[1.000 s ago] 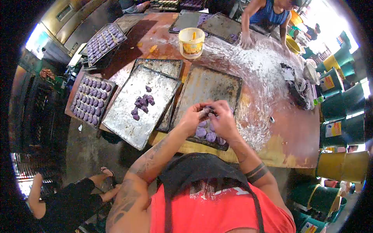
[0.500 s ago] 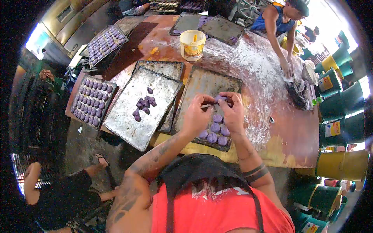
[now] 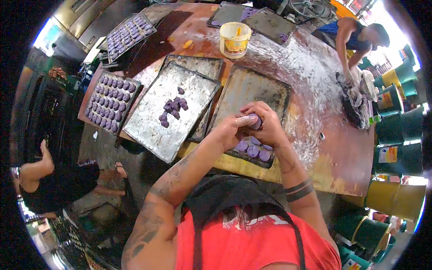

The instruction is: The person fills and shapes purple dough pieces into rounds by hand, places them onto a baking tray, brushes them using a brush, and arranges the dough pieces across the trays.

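Observation:
Between my two hands, above a dark baking tray (image 3: 258,85), is a purple dough ball (image 3: 256,121). My left hand (image 3: 231,129) presses its thumb against the ball's near side. Curled around the far and right side is my right hand (image 3: 269,123). Flattened purple dough pieces (image 3: 253,151) lie on the tray's near end, partly hidden below my hands. To the left, a floured metal tray (image 3: 153,130) carries dark purple lumps (image 3: 171,108), clustered near its middle.
A tray of purple balls in rows (image 3: 108,102) stands at the table's left edge, with another tray (image 3: 130,36) behind. A white bucket (image 3: 235,41) stands beyond my tray. Flour covers the table's right part. A co-worker (image 3: 353,40) handles a plastic bag (image 3: 353,99); another person (image 3: 63,184) is at left.
My fingers have closed around the dough, which is now a rounded ball in my hands. The view has shifted slightly. The co-worker at right leans further over the plastic bag.

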Motion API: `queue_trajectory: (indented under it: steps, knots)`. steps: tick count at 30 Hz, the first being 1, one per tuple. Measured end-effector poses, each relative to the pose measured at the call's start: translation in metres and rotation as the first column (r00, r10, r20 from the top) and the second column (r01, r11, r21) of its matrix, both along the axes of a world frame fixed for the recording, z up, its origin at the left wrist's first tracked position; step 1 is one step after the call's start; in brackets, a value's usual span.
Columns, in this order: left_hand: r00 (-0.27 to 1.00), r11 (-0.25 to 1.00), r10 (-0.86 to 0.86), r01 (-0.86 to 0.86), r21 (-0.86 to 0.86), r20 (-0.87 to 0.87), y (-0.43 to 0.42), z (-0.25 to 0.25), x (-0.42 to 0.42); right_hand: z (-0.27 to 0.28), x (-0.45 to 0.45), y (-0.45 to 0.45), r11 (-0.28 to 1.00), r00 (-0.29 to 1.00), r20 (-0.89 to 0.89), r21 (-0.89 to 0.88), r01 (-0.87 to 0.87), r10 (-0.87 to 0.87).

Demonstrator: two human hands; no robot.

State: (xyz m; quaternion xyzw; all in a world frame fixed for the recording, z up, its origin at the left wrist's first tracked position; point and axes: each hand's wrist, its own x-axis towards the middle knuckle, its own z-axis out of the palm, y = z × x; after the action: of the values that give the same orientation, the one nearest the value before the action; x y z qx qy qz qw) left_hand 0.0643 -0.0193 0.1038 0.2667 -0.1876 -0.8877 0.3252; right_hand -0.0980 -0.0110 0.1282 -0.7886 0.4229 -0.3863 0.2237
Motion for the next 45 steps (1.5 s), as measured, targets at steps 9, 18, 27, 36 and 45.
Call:
queue_trajectory:
  steps: [9,18,27,36,45]
  knots:
    - [0.747,0.896,0.399,-0.195,-0.398,0.532,0.015,-0.027,0.053,-0.073,0.068,0.023,0.793,0.837,0.346,0.588,0.160,-0.425]
    - [0.140,0.863,0.315,0.370,-0.344,0.939,0.022,-0.073,0.136,-0.115,0.097,0.015,0.897,0.909,-0.418,0.399,0.192,-0.008]
    - [-0.115,0.581,0.760,0.560,-0.591,0.640,-0.059,-0.076,0.169,-0.122,0.093,0.048,0.954,0.799,-0.548,0.282,-0.101,0.247]
    - [-0.093,0.346,0.913,0.689,-0.637,0.396,-0.086,-0.056,0.155,-0.132,-0.212,0.038,0.556,0.463,-0.438,-0.105,0.825,-0.771]
    - [0.513,0.655,0.755,-0.585,-0.478,0.408,-0.073,-0.099,0.154,-0.165,-0.297,0.077,0.394,0.404,-0.406,0.113,0.912,-0.820]
